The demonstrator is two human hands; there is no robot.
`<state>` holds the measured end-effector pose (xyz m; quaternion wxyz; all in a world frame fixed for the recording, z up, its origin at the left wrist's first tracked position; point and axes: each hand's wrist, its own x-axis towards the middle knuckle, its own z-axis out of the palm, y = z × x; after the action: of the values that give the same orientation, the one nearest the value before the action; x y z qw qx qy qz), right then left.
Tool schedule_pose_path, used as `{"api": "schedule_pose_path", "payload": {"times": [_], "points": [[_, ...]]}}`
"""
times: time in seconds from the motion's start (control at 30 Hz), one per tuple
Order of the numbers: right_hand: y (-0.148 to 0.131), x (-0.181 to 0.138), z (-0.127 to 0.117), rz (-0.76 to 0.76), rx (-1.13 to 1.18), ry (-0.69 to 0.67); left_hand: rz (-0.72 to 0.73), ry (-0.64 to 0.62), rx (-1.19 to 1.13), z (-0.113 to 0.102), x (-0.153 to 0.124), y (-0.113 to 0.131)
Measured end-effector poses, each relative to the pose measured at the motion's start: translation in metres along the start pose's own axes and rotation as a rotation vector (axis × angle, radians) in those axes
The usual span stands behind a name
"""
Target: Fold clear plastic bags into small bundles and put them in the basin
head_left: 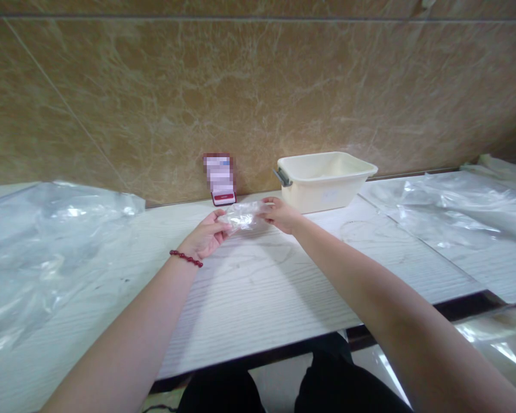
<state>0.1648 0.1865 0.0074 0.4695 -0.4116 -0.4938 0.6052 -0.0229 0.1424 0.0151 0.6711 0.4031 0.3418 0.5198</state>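
A small clear plastic bag (242,215) is stretched between both hands, just above the white table (249,287). My left hand (205,236), with a red bead bracelet at the wrist, pinches the bag's left end. My right hand (279,214) pinches its right end, fingers closed on the plastic. What the bag holds is too small and glossy to make out.
A cream plastic tub (327,179) with a grey handle stands just right of my right hand, against the marble wall. A small red-based card stand (220,179) sits behind the bag. Crumpled clear plastic sheets lie at far left (38,246) and far right (460,212).
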Motion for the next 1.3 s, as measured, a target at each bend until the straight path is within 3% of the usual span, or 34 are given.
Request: {"api": "schedule_pose_path", "payload": {"times": [0.23, 0.4, 0.6, 0.87, 1.0, 1.13, 1.3], "points": [[-0.002, -0.003, -0.006, 0.107, -0.051, -0.043, -0.024, -0.009, 0.028, -0.002, 0.000, 0.001], [-0.001, -0.003, -0.012, 0.054, -0.098, -0.216, -0.013, 0.001, -0.013, -0.004, 0.000, 0.005], [-0.002, -0.002, -0.016, -0.091, -0.144, -0.305, 0.006, 0.029, -0.083, -0.004, -0.001, 0.009], [-0.001, -0.003, -0.012, -0.055, 0.080, -0.325, -0.066, -0.006, -0.030, -0.001, -0.002, 0.009], [0.001, -0.001, -0.011, -0.065, -0.020, -0.279, -0.157, 0.066, 0.049, -0.002, 0.004, 0.006], [0.001, -0.001, -0.012, 0.001, -0.147, -0.252, -0.104, 0.168, 0.156, -0.006, 0.007, -0.002], [0.004, -0.001, -0.012, 0.057, -0.167, -0.251, -0.116, 0.186, 0.284, -0.010, 0.006, -0.009]]}}
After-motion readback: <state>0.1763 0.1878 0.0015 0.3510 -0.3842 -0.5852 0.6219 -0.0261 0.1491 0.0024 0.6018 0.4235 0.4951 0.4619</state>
